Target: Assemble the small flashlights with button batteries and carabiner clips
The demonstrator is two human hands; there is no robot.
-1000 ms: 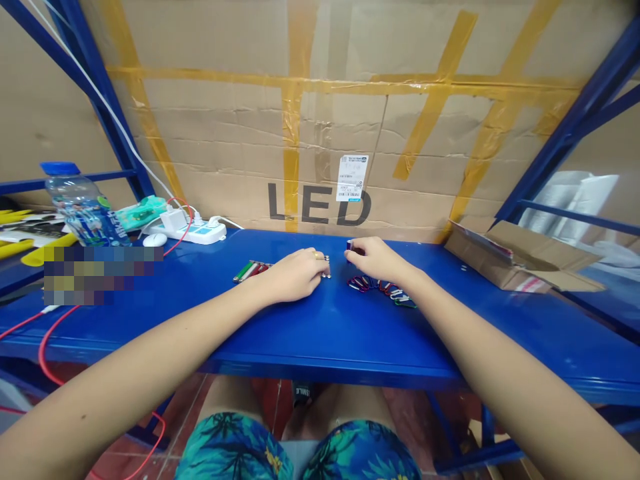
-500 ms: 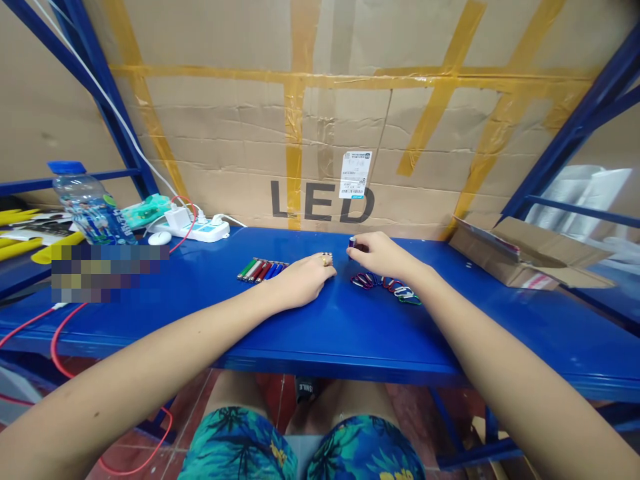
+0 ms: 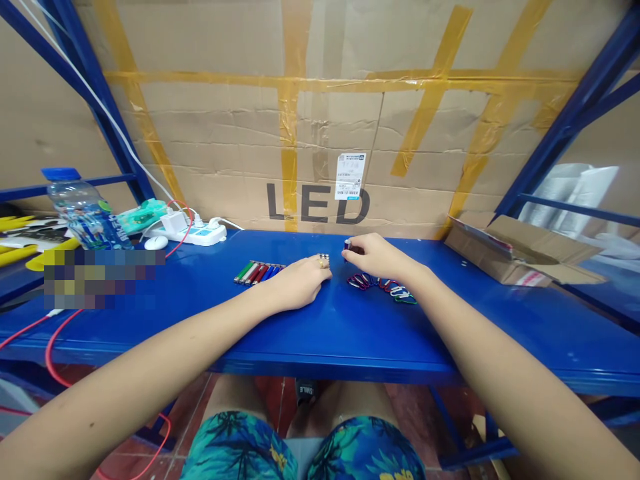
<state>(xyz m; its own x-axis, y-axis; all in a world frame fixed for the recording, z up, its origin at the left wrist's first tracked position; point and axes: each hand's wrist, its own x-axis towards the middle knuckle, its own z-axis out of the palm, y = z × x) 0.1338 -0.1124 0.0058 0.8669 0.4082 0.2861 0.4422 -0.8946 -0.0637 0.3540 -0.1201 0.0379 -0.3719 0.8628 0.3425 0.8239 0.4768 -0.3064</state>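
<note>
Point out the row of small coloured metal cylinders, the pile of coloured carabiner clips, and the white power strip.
Row of small coloured metal cylinders [image 3: 259, 272]: head view, middle of row.
Pile of coloured carabiner clips [image 3: 385, 286]: head view, centre of pile.
White power strip [image 3: 197, 233]: head view, top face.

Glossy blue metal shelf; creased matt cardboard.

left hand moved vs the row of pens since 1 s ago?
Yes. The left hand drew back rightward, uncovering the row of pens it had overlapped.

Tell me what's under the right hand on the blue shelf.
Coloured carabiner clips lie on the shelf beneath the right hand and wrist. Its fingertips pinch a small dark piece. Whatever else sits under the palm is covered.
</note>
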